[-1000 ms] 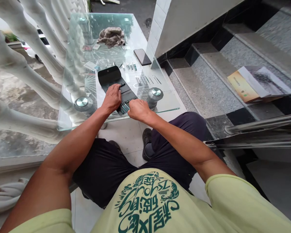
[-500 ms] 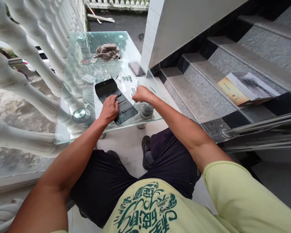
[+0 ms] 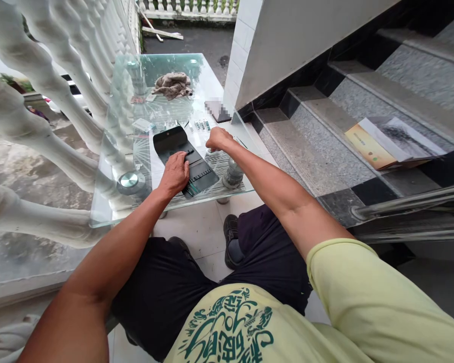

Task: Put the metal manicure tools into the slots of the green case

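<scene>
A black folding case point(image 3: 202, 176) lies unfolded on the glass table point(image 3: 113, 204), its top flap raised. Slots run across its lower part, with thin green-tipped tools near the bottom edge. My left hand point(image 3: 177, 171) rests flat on the case's left side, fingers extended. Beyond the case's right edge, my right hand point(image 3: 218, 138) is closed low over the tabletop; anything in its fingertips is hidden. Several small silvery pieces point(image 3: 202, 125) lie in a row just past it. A thin dark tool point(image 3: 241, 142) lies to its right.
A crumpled brown cloth point(image 3: 173, 85) and a partly blurred dark flat object point(image 3: 217, 111) lie farther back. A clear packet point(image 3: 143, 125) is at the left. White balusters border the left; stone steps point(image 3: 306, 151) hold an open box or booklet point(image 3: 371, 143).
My right hand has moved slightly forward and left over the tabletop, covering small pale pieces seen before. My left hand stays on the case. The view has shifted a little.
</scene>
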The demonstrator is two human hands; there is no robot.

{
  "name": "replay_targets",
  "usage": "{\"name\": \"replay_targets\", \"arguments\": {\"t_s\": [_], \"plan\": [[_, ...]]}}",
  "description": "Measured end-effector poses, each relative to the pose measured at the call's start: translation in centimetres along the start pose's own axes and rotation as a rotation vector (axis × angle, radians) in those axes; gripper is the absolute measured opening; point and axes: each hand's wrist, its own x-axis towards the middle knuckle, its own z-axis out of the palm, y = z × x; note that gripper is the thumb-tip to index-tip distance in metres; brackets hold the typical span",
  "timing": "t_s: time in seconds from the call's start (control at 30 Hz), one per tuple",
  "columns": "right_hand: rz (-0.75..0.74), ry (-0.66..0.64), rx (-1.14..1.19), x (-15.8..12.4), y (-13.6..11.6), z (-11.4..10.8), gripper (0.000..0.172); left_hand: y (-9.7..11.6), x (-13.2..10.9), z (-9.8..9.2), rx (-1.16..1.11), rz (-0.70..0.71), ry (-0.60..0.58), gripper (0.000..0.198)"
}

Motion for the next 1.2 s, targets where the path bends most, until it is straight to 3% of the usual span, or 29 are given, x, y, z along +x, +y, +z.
{"name": "replay_targets", "arguments": {"t_s": [0.1,0.17,0.33,0.43,0.7,1.2], "plan": [[-0.078,0.066,-0.042,-2.8,1.1,0.3,0.035,0.0,0.1,0.1,-0.018,-0.003,0.015,0.047],[-0.152,0.06,-0.065,-5.6,1.6,0.9,0.034,0.1,0.2,0.2,-0.036,-0.011,0.02,0.045],[-0.342,-0.137,-0.123,-12.7,1.4,3.1,0.027,0.0,0.4,-0.1,-0.041,-0.038,0.003,0.045],[-0.37,-0.169,-0.173,-14.8,0.5,4.5,0.029,0.0,0.4,-0.3,-0.039,-0.044,0.009,0.046],[-0.336,-0.082,-0.196,-15.2,-0.2,6.2,0.036,-0.5,0.6,0.1,-0.038,-0.034,0.015,0.047],[-0.274,-0.125,-0.184,-15.1,-0.9,5.5,0.038,-1.2,0.8,0.7,-0.041,-0.021,0.017,0.045]]}}
